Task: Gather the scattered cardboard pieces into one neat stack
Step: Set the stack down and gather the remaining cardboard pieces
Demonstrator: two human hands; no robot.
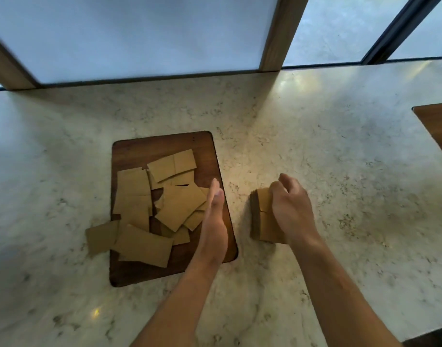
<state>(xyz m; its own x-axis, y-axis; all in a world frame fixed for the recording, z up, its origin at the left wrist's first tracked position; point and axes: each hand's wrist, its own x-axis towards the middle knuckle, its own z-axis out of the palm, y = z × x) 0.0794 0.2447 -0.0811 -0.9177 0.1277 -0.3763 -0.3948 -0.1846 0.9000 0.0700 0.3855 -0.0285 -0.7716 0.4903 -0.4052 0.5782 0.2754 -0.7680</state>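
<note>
Cardboard pieces [149, 209] lay strewn over a dark wooden cutting board [164, 144] on the marble counter [340, 159], overlapping at odd angles with no shared heading. Nearest the person, one long piece [144, 246] ran left to right across the board's near half, tilted slightly, and a smaller piece [101, 236] hung off the board's left edge onto the counter. Further in, a tall strip [133, 196] ran near to far along the left side, a diamond-turned piece [181, 206] sat at the centre, and a creased piece [172, 165] lay furthest back, its long axis crosswise.

Just right of the board, a gathered stack [262, 216] of pieces stood on the counter, its long axis running away from the person. The right hand [290, 206] rested over it with fingers curled round its top and right side. The left hand [214, 211] was held flat and on edge, fingers straight, over the board's right edge beside the scattered pieces, holding nothing.

Beyond the board, the counter ran to a window with wooden frames [280, 33]. Another wooden board [437, 126] showed at the far right.
</note>
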